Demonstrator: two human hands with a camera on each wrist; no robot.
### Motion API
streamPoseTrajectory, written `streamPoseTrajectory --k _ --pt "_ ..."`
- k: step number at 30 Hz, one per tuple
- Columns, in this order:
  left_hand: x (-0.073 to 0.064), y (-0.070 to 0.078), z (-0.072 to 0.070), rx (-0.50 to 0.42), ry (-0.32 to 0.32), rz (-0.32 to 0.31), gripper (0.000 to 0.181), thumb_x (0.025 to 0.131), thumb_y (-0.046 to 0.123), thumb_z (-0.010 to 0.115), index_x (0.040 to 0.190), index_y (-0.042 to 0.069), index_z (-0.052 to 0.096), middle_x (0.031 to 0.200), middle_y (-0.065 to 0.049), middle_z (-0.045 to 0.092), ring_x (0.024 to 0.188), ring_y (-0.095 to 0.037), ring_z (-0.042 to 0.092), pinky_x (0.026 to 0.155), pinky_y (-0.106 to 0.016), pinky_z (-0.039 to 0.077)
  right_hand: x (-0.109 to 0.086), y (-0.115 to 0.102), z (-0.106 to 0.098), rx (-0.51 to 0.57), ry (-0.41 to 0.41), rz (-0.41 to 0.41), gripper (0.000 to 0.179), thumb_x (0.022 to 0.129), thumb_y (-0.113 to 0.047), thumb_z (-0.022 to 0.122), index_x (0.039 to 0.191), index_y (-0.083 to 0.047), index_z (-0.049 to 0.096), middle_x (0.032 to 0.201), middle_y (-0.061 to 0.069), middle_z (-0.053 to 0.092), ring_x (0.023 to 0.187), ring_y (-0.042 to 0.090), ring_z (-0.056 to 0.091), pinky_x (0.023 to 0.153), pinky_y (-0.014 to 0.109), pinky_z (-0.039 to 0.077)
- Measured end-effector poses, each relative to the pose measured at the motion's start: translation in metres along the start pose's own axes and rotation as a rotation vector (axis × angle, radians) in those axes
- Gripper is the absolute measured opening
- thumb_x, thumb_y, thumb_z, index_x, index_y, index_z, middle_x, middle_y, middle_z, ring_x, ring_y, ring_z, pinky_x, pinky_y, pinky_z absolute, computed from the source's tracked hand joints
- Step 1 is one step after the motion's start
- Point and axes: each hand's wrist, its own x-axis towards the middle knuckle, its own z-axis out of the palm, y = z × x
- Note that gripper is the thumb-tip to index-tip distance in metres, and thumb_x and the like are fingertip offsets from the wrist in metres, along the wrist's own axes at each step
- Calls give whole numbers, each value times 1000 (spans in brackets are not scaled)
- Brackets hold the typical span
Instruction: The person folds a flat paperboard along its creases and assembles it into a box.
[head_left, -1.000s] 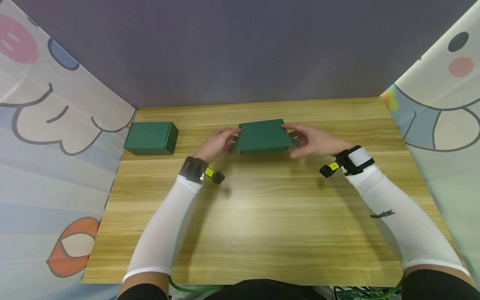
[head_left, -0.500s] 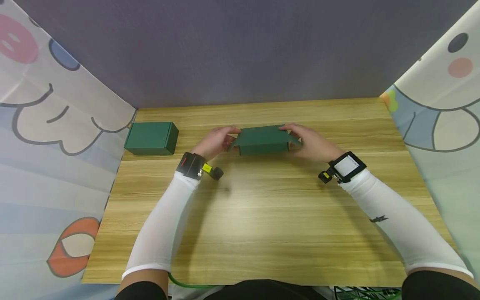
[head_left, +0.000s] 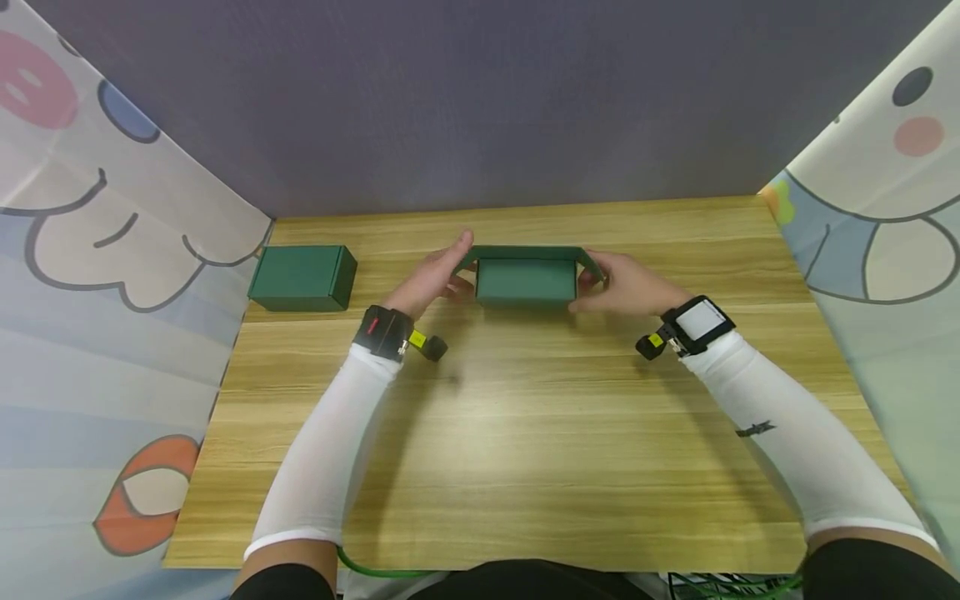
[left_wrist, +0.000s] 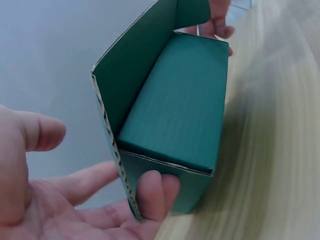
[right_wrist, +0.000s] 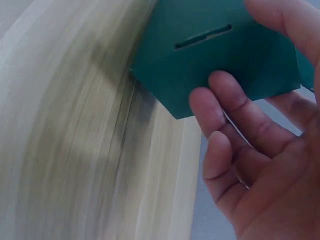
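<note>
A small green cardboard box (head_left: 527,283) stands at the back middle of the table. Along its far edge, a lid panel (left_wrist: 142,65) is raised, with side flaps angling toward me. My left hand (head_left: 431,279) is at the box's left end. Its thumb points up, clear of the cardboard, and in the left wrist view two fingertips (left_wrist: 152,192) reach past the flap's edge to touch the end wall. My right hand (head_left: 618,283) holds the right end, thumb and fingers around it. A narrow slot (right_wrist: 204,37) shows in the box near those fingers.
A second green box (head_left: 300,277), closed, sits at the back left of the wooden table (head_left: 525,450). Behind the table rises a grey panel (head_left: 495,108). Printed cartoon curtains (head_left: 97,333) line both sides.
The green box has tipped from showing its broad face to showing a narrower face with the lid panel behind it. My left thumb has lifted off the cardboard; my right hand has shifted its grip.
</note>
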Motion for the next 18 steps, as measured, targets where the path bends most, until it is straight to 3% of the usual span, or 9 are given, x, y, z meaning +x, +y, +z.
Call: streamPoseTrajectory --k 3,8,14,18 --pt "0 0 0 60 37 46 83 97 72 54 158 18 43 157 -7 51 131 -34 59 112 -58 47 3 4 -2 41 -24 14 61 83 -31 90 137 -22 61 109 6 73 110 24 68 96 43 53" --pt "0 0 1 152 123 113 73 91 52 77 151 20 53 154 -2 54 129 -29 56 104 -48 53 8 7 -5 59 -55 28 43 85 -26 88 117 -11 64 100 8 74 101 22 68 89 37 53" --pt "10 -5 5 219 179 150 62 90 34 83 145 16 60 140 -4 65 113 -25 62 90 -40 56 15 9 -8 35 -61 60 41 85 -23 87 115 -8 63 105 10 72 102 24 67 91 37 51" --pt "16 -5 11 265 210 171 51 90 30 83 135 11 66 124 -6 69 107 -21 60 89 -37 52 21 8 -10 34 -63 74 41 86 -22 86 118 -6 65 108 12 72 103 25 68 94 39 52"
